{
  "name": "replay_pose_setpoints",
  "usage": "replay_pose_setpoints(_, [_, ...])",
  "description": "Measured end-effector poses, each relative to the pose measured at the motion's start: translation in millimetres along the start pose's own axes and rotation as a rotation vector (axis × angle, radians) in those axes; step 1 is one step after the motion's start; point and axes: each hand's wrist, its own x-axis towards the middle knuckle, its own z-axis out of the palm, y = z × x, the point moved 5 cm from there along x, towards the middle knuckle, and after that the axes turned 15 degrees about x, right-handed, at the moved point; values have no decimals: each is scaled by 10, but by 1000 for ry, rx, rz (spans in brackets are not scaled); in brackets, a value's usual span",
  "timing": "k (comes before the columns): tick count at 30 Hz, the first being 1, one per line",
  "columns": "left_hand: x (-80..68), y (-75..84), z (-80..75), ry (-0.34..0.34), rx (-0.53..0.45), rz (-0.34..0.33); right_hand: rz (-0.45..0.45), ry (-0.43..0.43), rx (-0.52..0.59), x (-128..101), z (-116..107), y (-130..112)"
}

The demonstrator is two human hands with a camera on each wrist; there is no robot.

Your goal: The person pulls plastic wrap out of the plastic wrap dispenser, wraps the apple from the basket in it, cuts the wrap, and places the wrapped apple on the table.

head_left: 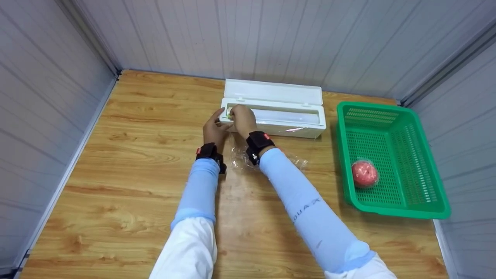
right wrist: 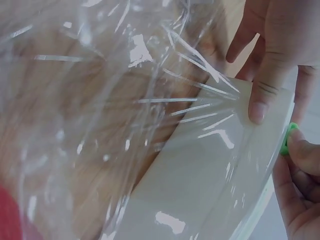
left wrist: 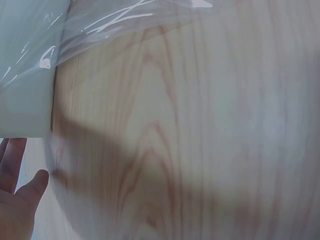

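An open white cling-film dispenser box [head_left: 286, 116] lies at the back of the wooden table. My right hand [head_left: 241, 116] is at the box's left end, where its fingertips [right wrist: 300, 150] pinch the small green slider [right wrist: 287, 136] on the rim. My left hand [head_left: 215, 126] is just left of it. Its thumb [right wrist: 260, 95] presses the box's front wall [right wrist: 210, 170], and its fingers [left wrist: 12, 160] look straight. Clear film [right wrist: 125, 100] runs out from the box and lies crumpled on the table under my wrists [head_left: 271, 159].
A green plastic basket [head_left: 403, 209] stands at the right and holds a red apple [head_left: 364, 173] wrapped in film. Grey panel walls close in the table at the back and on both sides. Bare wood [head_left: 128, 162] stretches to the left and front.
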Motion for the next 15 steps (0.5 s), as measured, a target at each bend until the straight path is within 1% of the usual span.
replay_pose_setpoints(3, [15,-32,7,2,20,10,-10,4,-42,-5,-8,21])
replay_pose_setpoints(7, [40,-82,8,9,38,11,-2,5,-44,-16,-19,70])
replay_pose_setpoints(10, [59,-90,-11,10,40,15,-9,17,-48,-23,-39,103])
replay_pose_setpoints(15, [77,-85,-66,8,38,-13,-30,39,-40,-31,-66,146])
